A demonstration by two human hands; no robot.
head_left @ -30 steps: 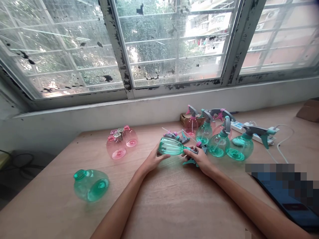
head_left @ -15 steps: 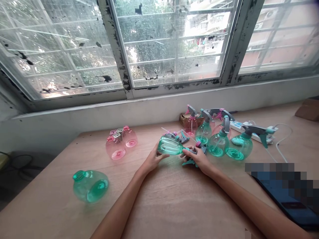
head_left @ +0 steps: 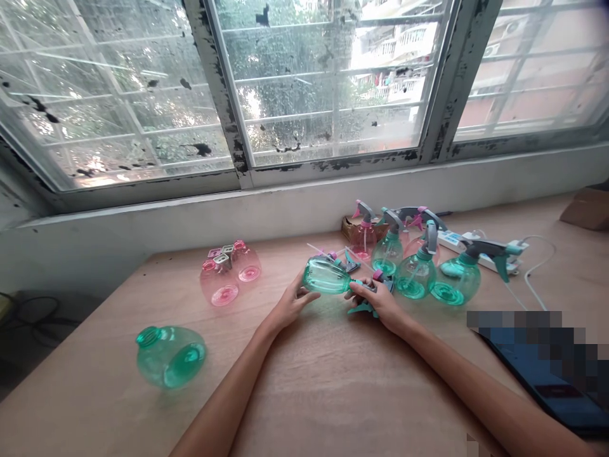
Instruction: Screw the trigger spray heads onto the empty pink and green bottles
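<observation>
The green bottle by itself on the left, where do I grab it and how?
I'd pinch the green bottle by its narrow neck, coming from the left. The neck sticks out that way with nothing around it, while the round body looks wide for small fingers.

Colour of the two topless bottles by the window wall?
Both pink bottles are translucent pink; clearest in the head view.

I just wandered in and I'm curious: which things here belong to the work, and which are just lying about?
Likely in the work:
- left hand, holding the tilted green bottle
- right hand, gripping its spray head
- loose spray heads
- open green bottle
- open pink bottles
- bottles with spray heads fitted

Likely just lying about:
- power strip
- cardboard box
- dark flat device
</observation>
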